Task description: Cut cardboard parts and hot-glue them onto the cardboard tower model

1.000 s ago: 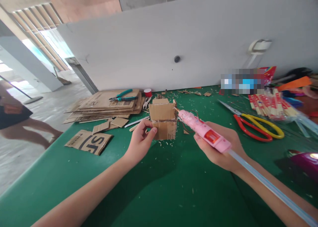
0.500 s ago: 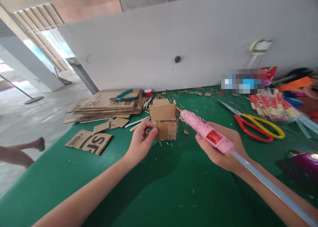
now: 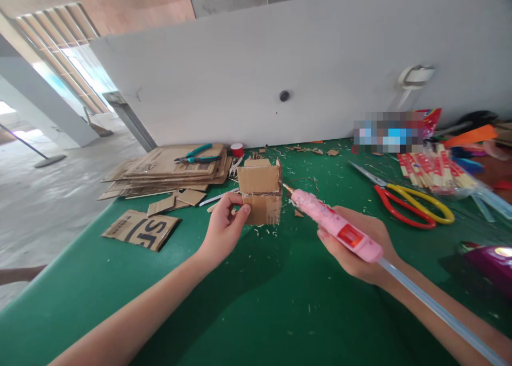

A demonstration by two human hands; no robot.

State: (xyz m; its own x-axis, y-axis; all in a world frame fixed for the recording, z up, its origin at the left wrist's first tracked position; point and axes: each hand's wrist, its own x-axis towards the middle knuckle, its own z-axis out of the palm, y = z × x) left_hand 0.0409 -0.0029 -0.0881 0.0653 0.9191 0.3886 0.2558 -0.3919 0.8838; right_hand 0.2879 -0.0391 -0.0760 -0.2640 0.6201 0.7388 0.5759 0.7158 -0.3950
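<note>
A small cardboard box [image 3: 261, 180] stands upright on the green table, with ragged edges and a horizontal seam across its front. My left hand [image 3: 226, 222] pinches its lower left edge between thumb and fingers. In my right hand [image 3: 360, 243] is a pink hot glue gun [image 3: 324, 216], a long clear glue stick [image 3: 436, 307] sticking out of its back. The gun's metal nozzle points at the box's right side, close to the edge; whether it touches cannot be told. My right fingers are partly hidden behind the gun.
Stacked cardboard sheets [image 3: 160, 168] carry teal-handled pliers [image 3: 198, 155] at the back left. A printed cardboard piece [image 3: 142, 230] lies in front. Large scissors [image 3: 400, 195] with red and yellow handles and bagged sticks [image 3: 430, 168] lie right. Scraps litter the green table [image 3: 256, 312].
The glue gun's nozzle has moved slightly down along the box's right side. My left hand keeps its hold on the box. A person's leg at the far left has mostly left view.
</note>
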